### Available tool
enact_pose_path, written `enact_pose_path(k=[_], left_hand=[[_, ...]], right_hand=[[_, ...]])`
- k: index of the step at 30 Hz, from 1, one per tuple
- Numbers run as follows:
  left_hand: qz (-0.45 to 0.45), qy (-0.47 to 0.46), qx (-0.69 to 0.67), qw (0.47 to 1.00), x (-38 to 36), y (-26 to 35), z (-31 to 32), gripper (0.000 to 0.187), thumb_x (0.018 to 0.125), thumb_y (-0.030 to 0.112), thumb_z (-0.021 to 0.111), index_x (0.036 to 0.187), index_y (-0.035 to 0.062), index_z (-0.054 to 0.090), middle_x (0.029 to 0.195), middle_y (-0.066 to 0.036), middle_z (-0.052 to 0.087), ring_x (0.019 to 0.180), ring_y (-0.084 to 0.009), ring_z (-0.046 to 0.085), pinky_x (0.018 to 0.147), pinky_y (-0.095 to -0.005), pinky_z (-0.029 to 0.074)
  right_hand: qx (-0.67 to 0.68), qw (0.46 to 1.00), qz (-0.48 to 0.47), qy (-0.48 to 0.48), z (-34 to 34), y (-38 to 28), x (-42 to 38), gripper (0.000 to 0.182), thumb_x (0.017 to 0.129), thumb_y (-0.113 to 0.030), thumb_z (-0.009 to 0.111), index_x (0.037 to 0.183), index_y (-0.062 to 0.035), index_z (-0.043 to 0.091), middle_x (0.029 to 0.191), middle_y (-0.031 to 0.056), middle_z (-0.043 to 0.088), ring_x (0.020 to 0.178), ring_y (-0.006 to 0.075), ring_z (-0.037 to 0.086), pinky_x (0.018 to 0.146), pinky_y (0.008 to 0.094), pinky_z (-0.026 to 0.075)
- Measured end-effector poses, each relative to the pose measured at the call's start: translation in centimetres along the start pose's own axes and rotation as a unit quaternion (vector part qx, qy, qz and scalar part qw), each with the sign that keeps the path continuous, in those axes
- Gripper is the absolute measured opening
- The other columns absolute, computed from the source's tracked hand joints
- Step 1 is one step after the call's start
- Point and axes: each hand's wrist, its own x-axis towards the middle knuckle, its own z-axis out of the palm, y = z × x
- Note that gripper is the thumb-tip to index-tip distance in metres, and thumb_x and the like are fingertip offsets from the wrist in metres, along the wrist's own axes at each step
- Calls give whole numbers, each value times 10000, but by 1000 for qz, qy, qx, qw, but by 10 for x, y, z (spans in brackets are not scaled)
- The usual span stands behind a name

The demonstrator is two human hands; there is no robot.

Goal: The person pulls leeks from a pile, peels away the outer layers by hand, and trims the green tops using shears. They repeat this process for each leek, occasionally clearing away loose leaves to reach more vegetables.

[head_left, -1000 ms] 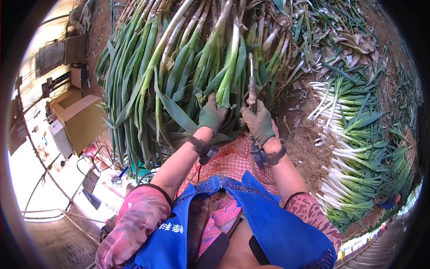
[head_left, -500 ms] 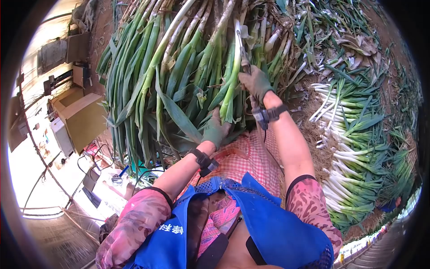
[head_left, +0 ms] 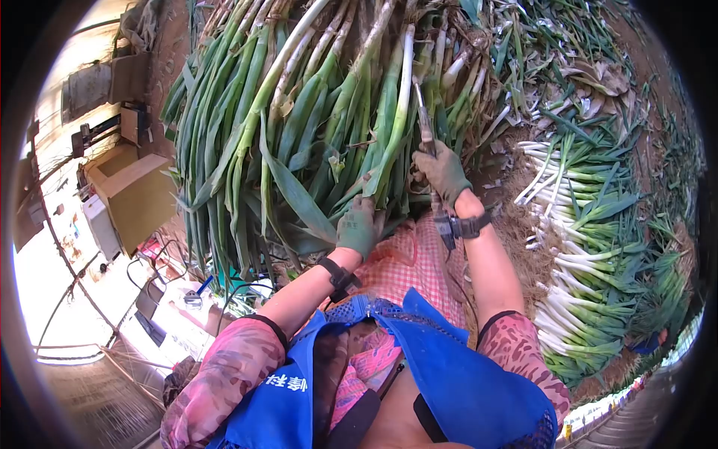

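My left hand, in a green glove, is closed around the leafy end of a green onion. The onion's pale stalk points away from me over a large heap of green onions. In my gloved right hand is an air blow gun, gripped by its slim body with the thin nozzle pointing away from me. Its tip is just right of the held stalk, and a hose trails below the hand. Both wrists carry black strapped devices.
To the right lies a long row of white-stemmed green onions, with roots and soil beside it. Loose leaf scraps cover the ground at upper right. An opened cardboard box stands at left. Pink checked cloth covers my lap.
My right hand has moved toward me and slightly right with the air blow gun. The held green onion has shifted, its white end now further right; my left hand is slightly lower.
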Motion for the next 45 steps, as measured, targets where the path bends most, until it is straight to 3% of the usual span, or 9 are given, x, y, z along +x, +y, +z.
enact_pose_path(k=[6,9,13,27,29,32,36,37,45], left_hand=[[-5,20,-5,1000,-2,-7,7,611,909,263,590,1434,22,390,1246,-288,566,1057,-430,613,883,-456,515],[-32,35,-262,964,8,0,1,572,875,163,604,1380,-42,432,1267,-235,581,1136,-345,613,968,-392,475],[-6,41,-429,902,22,-6,13,619,891,143,573,1439,-65,372,1327,-233,571,1208,-300,581,1020,-330,431],[-9,4,-387,922,24,-7,22,660,902,186,580,1483,-7,331,1326,-190,570,1184,-245,581,999,-323,446],[-25,0,-362,932,20,-6,24,664,902,198,583,1490,20,331,1287,-183,596,1119,-239,611,951,-327,473],[-9,16,-379,925,21,-16,41,675,902,210,585,1497,32,321,1260,-169,611,1042,-221,630,904,-324,494],[-10,12,-419,908,15,-10,36,665,905,185,585,1493,26,318,1246,-142,617,999,-184,622,877,-302,496],[-27,-5,-435,900,14,-5,31,652,908,173,584,1487,25,324,1239,-133,618,1004,-175,617,876,-294,494],[-82,-37,-507,857,10,4,32,582,917,91,562,1464,80,363,1086,-32,621,837,-94,592,716,-243,502]], right_hand=[[-51,999,17,1,-3,-25,63,362,816,-301,634,968,27,609,775,134,681,662,220,679,633,343,526],[-45,999,10,23,-7,-1,4,313,845,-272,643,950,18,590,734,86,654,597,165,641,588,313,512],[-107,993,43,-12,5,10,-121,335,847,-264,642,1061,-14,577,810,191,654,763,320,670,721,391,518],[-143,989,31,16,23,20,-76,405,821,-329,643,1082,-24,589,996,290,657,977,448,632,844,465,510],[-136,987,84,5,13,13,-27,473,797,-370,654,1078,6,595,1032,297,657,1012,442,632,877,458,504],[-152,985,69,43,-1,15,35,362,816,-286,643,974,39,604,778,149,681,617,217,658,627,348,525],[-69,997,33,-7,-6,38,2,353,811,-263,658,989,28,567,720,90,640,612,162,634,582,319,506],[-60,993,83,-57,-10,13,-29,423,801,-353,636,991,24,601,896,260,679,861,377,683,758,415,527],[-36,995,88,-24,-13,13,29,408,799,-313,632,996,44,612,752,168,693,702,261,699,662,376,541]])
